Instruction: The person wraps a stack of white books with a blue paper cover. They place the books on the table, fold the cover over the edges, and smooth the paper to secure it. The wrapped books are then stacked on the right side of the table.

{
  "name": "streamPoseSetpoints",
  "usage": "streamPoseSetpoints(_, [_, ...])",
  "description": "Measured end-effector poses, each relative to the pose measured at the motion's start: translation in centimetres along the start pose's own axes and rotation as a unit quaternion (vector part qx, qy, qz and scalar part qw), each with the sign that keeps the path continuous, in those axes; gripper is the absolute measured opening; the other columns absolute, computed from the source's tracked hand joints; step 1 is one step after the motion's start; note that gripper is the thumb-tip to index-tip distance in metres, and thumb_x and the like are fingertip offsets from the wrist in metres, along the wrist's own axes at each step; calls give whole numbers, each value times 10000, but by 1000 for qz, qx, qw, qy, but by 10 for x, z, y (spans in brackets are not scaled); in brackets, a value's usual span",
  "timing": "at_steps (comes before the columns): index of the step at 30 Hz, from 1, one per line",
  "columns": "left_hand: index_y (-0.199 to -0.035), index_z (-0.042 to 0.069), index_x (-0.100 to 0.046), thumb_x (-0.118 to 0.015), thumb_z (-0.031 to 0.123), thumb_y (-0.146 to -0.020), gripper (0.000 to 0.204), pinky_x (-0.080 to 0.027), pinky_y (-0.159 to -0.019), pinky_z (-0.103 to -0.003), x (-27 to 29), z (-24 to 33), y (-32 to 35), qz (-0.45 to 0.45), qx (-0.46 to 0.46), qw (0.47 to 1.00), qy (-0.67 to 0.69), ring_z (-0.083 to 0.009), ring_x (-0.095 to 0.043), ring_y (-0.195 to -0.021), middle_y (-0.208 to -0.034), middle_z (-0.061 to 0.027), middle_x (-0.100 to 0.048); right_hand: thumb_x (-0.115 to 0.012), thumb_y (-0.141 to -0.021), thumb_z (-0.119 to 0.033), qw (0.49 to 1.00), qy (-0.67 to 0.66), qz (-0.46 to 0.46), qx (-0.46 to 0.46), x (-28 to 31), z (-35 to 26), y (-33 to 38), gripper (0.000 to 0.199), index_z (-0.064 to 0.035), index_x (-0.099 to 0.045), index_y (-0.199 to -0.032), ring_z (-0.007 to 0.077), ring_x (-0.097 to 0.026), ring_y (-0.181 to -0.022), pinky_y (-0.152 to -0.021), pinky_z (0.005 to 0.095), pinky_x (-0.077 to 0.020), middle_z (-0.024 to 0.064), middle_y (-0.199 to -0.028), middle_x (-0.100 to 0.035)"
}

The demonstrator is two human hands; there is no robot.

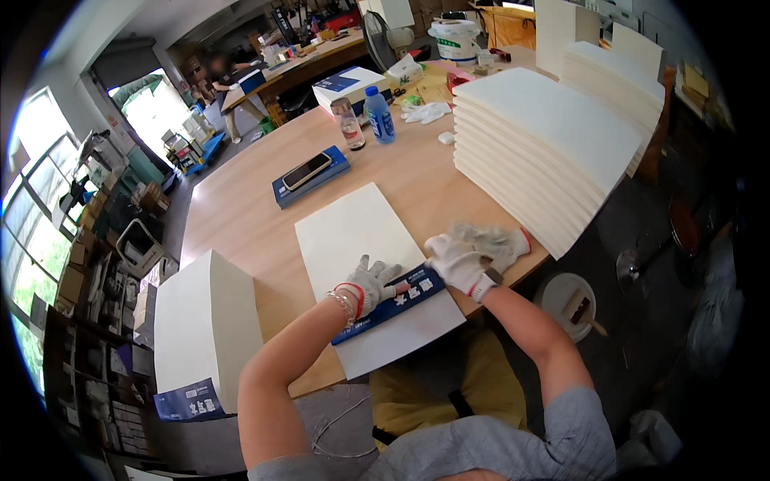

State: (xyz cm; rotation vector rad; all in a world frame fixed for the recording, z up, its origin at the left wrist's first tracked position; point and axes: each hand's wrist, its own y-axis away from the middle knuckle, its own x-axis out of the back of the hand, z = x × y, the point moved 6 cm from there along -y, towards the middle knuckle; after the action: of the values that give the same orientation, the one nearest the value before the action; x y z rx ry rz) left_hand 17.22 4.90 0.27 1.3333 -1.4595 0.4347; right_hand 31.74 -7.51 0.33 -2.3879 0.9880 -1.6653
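Observation:
A large white sheet (353, 228) lies on the table in front of me, with a dark blue printed strip (419, 290) across its near part. My left hand (369, 284), in a white knit glove with a red cuff, rests on the sheet and strip with its fingers spread. At the strip's right end is my right hand (455, 263), also gloved; its fingers are slightly blurred and partly hidden, so their grip is unclear. A loose, greyish-white glove (499, 243) with a red edge lies just beyond it.
A tall stack of white boards (545, 136) stands at the right, another stack (188, 321) at the left edge. Farther back are a phone (307, 171) on a blue box (330, 177), a glass bottle (348, 124) and a blue bottle (379, 116). A bucket with a brush (576, 306) stands below right.

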Motion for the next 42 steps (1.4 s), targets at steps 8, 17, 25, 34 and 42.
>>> streamPoseSetpoints(8, [-1514, 358, -242, -928, 237, -439, 1281, -267, -1121, -446, 49, -15, 1, -137, -43, 984, 102, -329, -272, -1411, -1575, -122, -214, -639, -830, -169, 870, -451, -194, -40, 56, 32, 17, 176, -75, -731, -947, 296, -678, -790, -690, 386, -539, 145, -895, -713])
streamPoseSetpoints(17, [-1469, 430, -319, -847, 235, -572, 1058, -362, -1067, -429, 41, -21, -5, -99, -56, 983, 147, -325, -361, -1338, -1564, -72, -228, -753, -577, -262, 913, -92, -214, 335, -84, -230, 30, 439, -74, -633, -955, 244, -599, -809, -652, 373, -483, 55, -846, -584])
streamPoseSetpoints(25, [-1475, 356, -341, -869, 233, -538, 1082, -328, -1105, -468, 42, -15, -1, -99, -61, 984, 135, -364, -292, -1387, -1554, -135, -236, -724, -735, -327, 932, -133, -112, 319, -22, -167, 29, 529, -199, -592, -1231, 207, -550, -612, -535, 350, -446, 57, -758, -563])
streamPoseSetpoints(34, [-1450, 283, -389, -827, 200, -638, 927, -331, -1068, -401, 60, -6, 12, -97, -27, 993, 60, -241, -434, -1298, -1491, -76, -358, -647, -845, -254, 959, 233, 115, 113, 75, 52, 28, 399, -120, -600, -1218, 218, -654, -919, -773, 319, -500, 131, -1014, -694])
streamPoseSetpoints(42, [-1178, 72, -610, -577, 302, -952, 324, -537, -730, -389, 13, 45, 87, 40, 326, 671, 665, -251, -659, -859, -979, -100, -681, -601, -915, -515, 770, -531, -173, -309, -44, 36, -3, 531, -19, -630, -1102, 149, -630, -826, -708, 294, -495, 89, -882, -682])
